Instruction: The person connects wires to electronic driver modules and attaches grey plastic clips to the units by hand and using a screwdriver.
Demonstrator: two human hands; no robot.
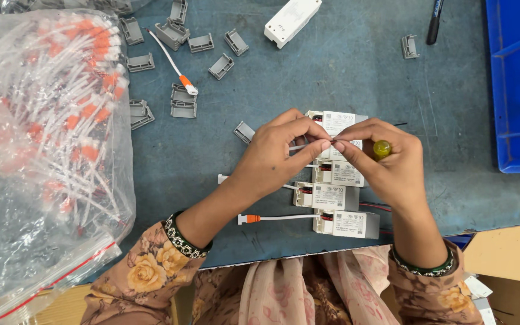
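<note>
Left hand (272, 157) fingers pinching white wire (299, 146), right hand (386, 165) gripping yellow-capped tool (382, 148), shaft hidden, white driver box (338, 122) partly covered

Four white driver boxes (337, 225) lie stacked by the hands, a fifth (292, 20) apart, with about twelve grey caps (183, 109).

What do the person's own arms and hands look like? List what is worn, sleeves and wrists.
Both hands are bare, no gloves. The left hand and right hand come out of loose brownish-pink sleeves printed with yellow roses. Each cuff has a dark green band edged with pale patterned trim. No rings or watch show.
</note>
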